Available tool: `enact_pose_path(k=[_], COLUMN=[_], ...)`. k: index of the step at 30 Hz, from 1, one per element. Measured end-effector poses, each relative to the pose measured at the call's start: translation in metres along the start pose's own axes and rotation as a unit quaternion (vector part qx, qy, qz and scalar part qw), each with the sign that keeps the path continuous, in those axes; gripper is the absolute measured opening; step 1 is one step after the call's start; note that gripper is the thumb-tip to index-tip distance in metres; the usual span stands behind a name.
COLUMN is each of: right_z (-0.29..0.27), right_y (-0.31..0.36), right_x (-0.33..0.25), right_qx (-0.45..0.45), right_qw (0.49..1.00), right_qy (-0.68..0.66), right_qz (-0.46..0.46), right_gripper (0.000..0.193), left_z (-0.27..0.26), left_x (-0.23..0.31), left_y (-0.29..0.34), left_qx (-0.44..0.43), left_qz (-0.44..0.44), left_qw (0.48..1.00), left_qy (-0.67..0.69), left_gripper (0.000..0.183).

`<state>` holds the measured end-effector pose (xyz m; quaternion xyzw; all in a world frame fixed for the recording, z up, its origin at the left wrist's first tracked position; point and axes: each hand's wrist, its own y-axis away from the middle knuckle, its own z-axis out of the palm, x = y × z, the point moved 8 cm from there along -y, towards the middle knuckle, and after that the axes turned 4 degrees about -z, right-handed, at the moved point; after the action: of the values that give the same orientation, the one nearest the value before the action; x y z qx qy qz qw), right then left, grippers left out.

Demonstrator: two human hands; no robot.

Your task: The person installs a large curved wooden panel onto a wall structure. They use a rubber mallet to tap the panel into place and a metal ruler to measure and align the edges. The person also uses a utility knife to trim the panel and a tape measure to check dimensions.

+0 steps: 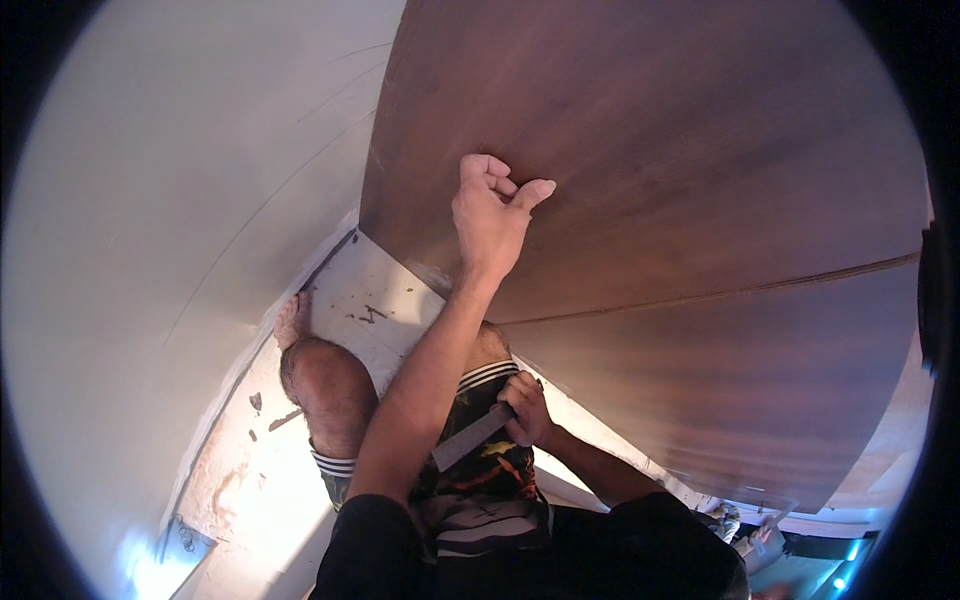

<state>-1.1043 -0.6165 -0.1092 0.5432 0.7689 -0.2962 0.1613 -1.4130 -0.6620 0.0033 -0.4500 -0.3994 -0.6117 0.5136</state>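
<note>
My left hand [492,225] is raised in front of a large brown wood-grained panel [640,130]. Its fingers are loosely curled, the thumb stands apart from them, and I see nothing in its grip. Whether the fingertips touch the panel I cannot tell. Lower down, close to my lap, my right hand [528,408] is closed around the dark end of a flat grey strip-shaped tool [472,438]. The tool's square end slants down to the left over my patterned shorts. Its exact kind does not show.
A pale wall [190,180] rises on the left and meets the brown panel at a corner. A dark seam [740,291] crosses the panel. Dark scraps [368,315] lie on the white floor surface beside my bare foot [291,320]. Clutter sits at the lower right.
</note>
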Motion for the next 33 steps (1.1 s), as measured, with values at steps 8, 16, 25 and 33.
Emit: enact_pose_path(k=[8,16,25,33], right_z=[-0.001,-0.001,-0.002,0.005], right_y=[0.010,0.002,-0.003,-0.003], right_x=[0.014,0.000,-0.004,0.001], right_qx=[-0.016,-0.001,-0.003,-0.006], right_qw=[0.999,1.000,0.999,0.999], right_qy=[0.010,-0.005,0.003,-0.032], right_qz=[0.031,0.024,0.032,0.029], right_gripper=[0.043,0.040,0.035,0.030], left_z=[0.004,0.005,0.007,0.011], left_x=[0.019,0.025,0.024,0.023], left_y=[0.003,0.004,0.011,0.009], left_qx=[-0.003,0.028,0.041,-0.041], left_qz=[-0.004,0.072,0.131,0.023], left_qw=[1.000,0.997,0.988,0.999], left_qy=[-0.001,-0.026,-0.077,0.023], left_gripper=[0.064,0.053,0.044,0.040])
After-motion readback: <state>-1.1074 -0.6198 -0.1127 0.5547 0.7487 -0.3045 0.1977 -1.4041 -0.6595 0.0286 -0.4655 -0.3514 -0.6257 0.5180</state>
